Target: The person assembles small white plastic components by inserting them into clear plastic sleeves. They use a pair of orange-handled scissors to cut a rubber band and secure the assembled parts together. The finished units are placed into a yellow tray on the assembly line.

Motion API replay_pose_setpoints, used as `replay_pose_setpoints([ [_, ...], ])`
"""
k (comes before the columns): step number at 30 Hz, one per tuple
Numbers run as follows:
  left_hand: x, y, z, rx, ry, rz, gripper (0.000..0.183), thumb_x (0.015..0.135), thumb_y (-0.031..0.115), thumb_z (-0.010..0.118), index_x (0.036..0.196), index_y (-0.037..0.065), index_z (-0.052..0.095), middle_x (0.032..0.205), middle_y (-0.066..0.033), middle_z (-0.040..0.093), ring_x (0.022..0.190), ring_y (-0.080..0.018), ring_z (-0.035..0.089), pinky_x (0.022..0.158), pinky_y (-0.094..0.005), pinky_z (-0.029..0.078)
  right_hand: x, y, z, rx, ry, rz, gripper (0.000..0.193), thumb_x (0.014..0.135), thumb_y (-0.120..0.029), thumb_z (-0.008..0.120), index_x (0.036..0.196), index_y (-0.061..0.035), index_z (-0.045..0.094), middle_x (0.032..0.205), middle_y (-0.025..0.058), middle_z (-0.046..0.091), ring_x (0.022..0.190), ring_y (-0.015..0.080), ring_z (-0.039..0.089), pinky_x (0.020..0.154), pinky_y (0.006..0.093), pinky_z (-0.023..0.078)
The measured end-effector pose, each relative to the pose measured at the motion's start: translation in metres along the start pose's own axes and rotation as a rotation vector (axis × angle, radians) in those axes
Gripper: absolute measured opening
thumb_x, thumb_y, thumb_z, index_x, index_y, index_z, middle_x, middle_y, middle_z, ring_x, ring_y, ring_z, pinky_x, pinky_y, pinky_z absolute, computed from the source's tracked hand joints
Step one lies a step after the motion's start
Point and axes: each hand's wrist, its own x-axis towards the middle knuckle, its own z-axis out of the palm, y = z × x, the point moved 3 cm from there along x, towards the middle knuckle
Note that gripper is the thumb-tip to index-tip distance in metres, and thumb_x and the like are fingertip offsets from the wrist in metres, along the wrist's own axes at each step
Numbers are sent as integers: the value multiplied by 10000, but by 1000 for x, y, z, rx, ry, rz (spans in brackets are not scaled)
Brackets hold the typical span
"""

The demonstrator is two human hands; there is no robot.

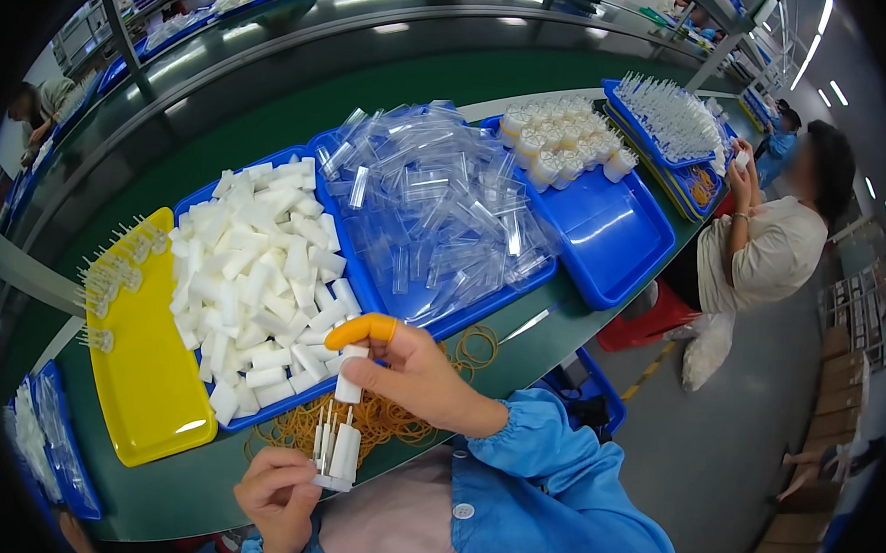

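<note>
My left hand (281,493) pinches the rim of a small white plastic base with upright pins (330,483), held low over the bench edge. One white foam piece (347,454) stands among its pins on the right side. Just above the pin tips, my right hand (413,375) grips another white foam piece (351,384) between thumb and fingers; it looks apart from the base. An orange finger cot (362,330) covers one right finger. Behind the hands, a blue tray (275,393) is heaped with similar white foam pieces.
A yellow tray (152,386) at left carries several pinned bases (112,274). Clear plastic sleeves (437,196) fill another blue tray. Farther right, a blue tray (605,235) holds finished-looking white units (560,142). Rubber bands (385,419) and tweezers (527,325) lie nearby. A co-worker (766,233) sits at right.
</note>
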Motion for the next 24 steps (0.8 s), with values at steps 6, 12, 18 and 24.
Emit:
replay_pose_setpoints([
  [6,1,7,5,123,-57,118,122,676,-43,703,772,20,661,836,-112,633,733,-192,590,652,-270,469,-4,-2,6,-172,-43,-38,278,880,-109,606,1134,-5,565,985,28,572,891,79,528,802,237,441],
  [12,6,13,2,153,-211,190,167,641,-87,694,743,43,671,849,-113,655,734,-214,617,619,-284,483,-1,-2,-2,97,126,-5,243,881,-46,586,1120,-6,562,961,44,611,852,89,578,763,239,478],
  [18,10,13,3,103,-292,232,200,632,-116,661,755,42,675,889,-120,654,743,-224,627,627,-289,497,-5,-2,7,76,79,95,265,862,-51,582,1122,-4,563,969,46,600,869,94,569,786,249,463],
  [24,12,12,3,110,-320,276,214,622,-117,654,760,47,662,891,-120,654,735,-223,627,623,-288,500,-1,-1,8,31,84,58,251,881,-105,616,1105,1,570,925,35,593,821,76,567,757,227,466],
])
